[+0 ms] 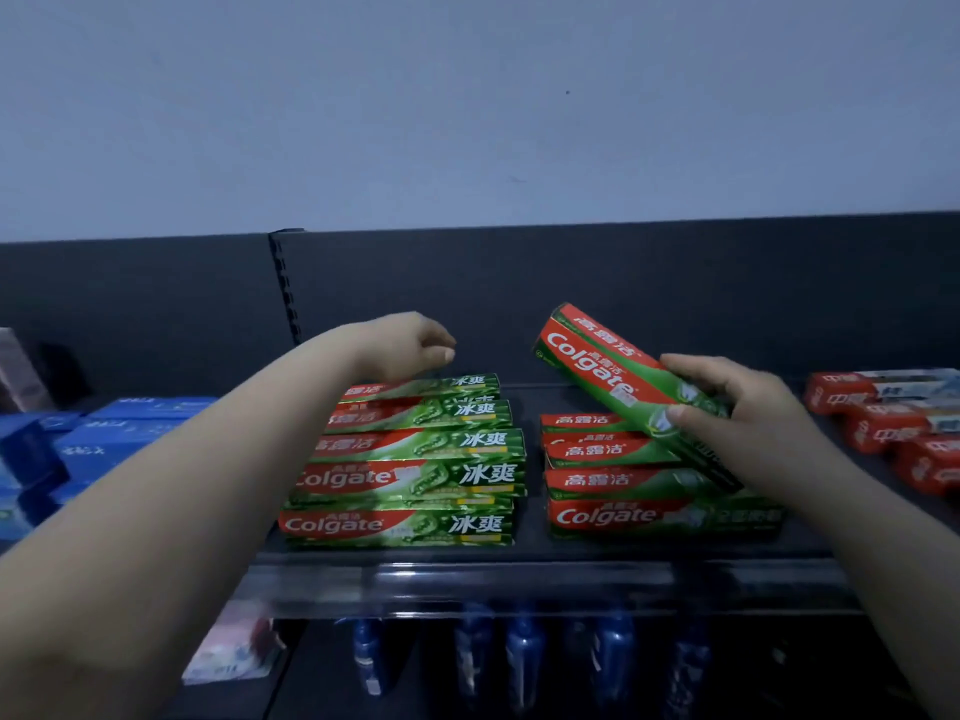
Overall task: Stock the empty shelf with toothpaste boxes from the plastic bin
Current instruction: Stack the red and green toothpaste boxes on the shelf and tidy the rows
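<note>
Right grip: the fingers (693,367) of the right hand (737,407) curl over the top edge of the held box (597,356) and the thumb (688,414) presses its near face, so the hand pinches the box round its lower end.
Left grip: the fingers (442,351) of the left hand (410,343) hang loosely curled and hold nothing. They hover at the rear of the left stack (410,459); whether they touch its top box I cannot tell.
Held box: a red and green toothpaste carton, tilted with its far end raised toward the back panel (519,293), above the right stack (618,491) and not yet laid flat.
Stacks: both lie side by side on the shelf (519,584), long faces forward, with a gap between them.
Handling: the carton is probably light and stiff along its length, with thin walls that would dent under a hard squeeze and a glossy print that may slip. A hold across the narrow width nearer the middle would likely steady it better than an end grip.
Next: it looks ready to be levelled and set squarely on the right stack.
Neighbours: blue boxes (104,439) to the left, red boxes (893,423) to the right, blue bottles (524,646) below.
Supply: the plastic bin is out of view.
</note>
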A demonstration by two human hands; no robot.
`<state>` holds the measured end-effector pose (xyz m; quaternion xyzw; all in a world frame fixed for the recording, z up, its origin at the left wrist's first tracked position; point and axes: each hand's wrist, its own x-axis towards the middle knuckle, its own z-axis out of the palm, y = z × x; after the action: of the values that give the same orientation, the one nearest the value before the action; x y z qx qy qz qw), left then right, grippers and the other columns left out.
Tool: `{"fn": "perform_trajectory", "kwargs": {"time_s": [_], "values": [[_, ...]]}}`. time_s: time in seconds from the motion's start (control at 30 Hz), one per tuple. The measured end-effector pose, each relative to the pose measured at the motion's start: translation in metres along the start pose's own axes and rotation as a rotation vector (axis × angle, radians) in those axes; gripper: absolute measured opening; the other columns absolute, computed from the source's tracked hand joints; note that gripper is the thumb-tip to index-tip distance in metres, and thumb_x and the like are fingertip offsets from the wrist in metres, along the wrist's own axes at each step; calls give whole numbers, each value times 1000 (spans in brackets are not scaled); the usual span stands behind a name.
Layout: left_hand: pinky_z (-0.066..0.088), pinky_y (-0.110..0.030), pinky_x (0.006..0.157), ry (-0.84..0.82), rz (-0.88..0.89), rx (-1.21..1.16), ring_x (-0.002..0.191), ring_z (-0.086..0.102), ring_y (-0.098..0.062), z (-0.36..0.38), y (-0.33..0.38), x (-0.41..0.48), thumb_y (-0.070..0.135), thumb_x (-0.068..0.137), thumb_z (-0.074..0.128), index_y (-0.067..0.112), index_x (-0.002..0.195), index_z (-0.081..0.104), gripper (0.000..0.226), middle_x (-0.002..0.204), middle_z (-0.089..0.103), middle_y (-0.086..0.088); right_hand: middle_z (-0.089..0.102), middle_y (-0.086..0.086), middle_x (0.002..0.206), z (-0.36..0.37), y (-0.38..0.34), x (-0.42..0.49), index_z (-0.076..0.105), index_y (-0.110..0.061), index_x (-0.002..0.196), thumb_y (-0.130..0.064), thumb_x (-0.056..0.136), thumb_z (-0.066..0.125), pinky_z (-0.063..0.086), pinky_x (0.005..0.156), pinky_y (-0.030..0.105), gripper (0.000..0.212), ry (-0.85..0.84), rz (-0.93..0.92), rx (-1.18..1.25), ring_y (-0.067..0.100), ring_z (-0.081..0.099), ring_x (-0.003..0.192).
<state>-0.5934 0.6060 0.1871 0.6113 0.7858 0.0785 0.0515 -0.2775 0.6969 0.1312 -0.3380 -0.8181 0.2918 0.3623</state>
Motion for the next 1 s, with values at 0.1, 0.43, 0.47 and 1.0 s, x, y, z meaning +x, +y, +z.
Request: {"fn": "perform_trajectory", "kwargs": {"time_s": [0.1, 0.43, 0.47, 1.0], "values": [[33, -28, 103, 146, 151, -32, 128, 46, -19, 2, 35, -2, 37, 99, 43, 17, 138, 47, 44, 140, 50, -1, 58, -10, 117, -13, 3, 3, 58, -26, 126, -10, 86, 66, 45, 95, 32, 44, -31, -33, -141, 10, 55, 109], [36, -35, 103, 113, 428, 112, 118, 51, -18, 33, 128, -27, 42, 95, 49, 24, 126, 55, 36, 128, 58, 4, 53, -7, 129, -33, 11, -9, 58, -34, 124, -14, 92, 59, 48, 96, 35, 38, -309, 13, -361, 13, 53, 115], [32, -37, 106, 134, 413, 145, 117, 52, -19, 38, 130, -27, 39, 96, 47, 24, 124, 56, 33, 126, 60, 4, 53, -7, 130, -33, 14, -12, 58, -34, 125, -14, 93, 59, 47, 97, 36, 38, -316, 13, -353, 12, 53, 116], [37, -41, 102, 126, 72, -50, 120, 43, -26, 62, 158, -13, 29, 94, 54, 20, 131, 42, 40, 128, 48, -5, 37, -3, 148, -69, 51, 10, 35, -23, 146, -22, 93, 58, 27, 104, 24, 58, -85, -84, -319, 16, 35, 134]]}}
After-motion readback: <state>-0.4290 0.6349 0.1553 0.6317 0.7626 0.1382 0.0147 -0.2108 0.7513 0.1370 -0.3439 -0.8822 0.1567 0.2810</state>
